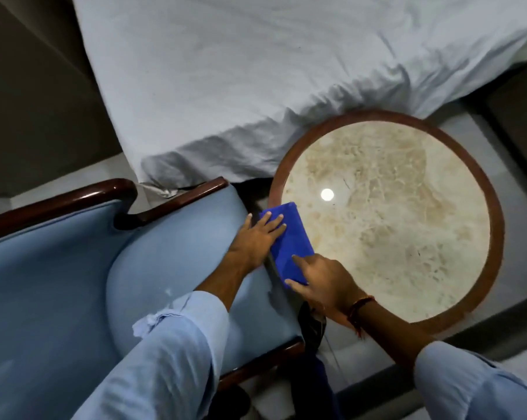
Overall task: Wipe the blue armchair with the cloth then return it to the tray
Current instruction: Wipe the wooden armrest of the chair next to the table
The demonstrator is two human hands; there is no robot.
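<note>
The cloth (pixel 289 242), a folded dark blue rectangle, lies across the left rim of the round table (pixel 480 189), its lower left edge overhanging the gap toward the blue armchair (pixel 59 268). We see the left hand (pixel 256 237) laid flat on it, fingers spread and pressing the cloth's upper left part; no finger curls under, so this is a flat press and not a closed grasp. The right hand (pixel 323 283) meets the cloth's near end with thumb and forefinger extended; we cannot tell whether it pinches the fabric, since the palm hides the contact. A thread band (pixel 357 310) circles the right wrist. To the left of the grip sits the armchair seat, with its dark wooden arm (pixel 74 198) beyond. Past the fingertips hangs a white bedsheet (pixel 256 86). Below the right hand a dark object (pixel 312 324) stands between chair and table; we cannot make out what it is. Both forearms are cut off at the lower frame edge.
</note>
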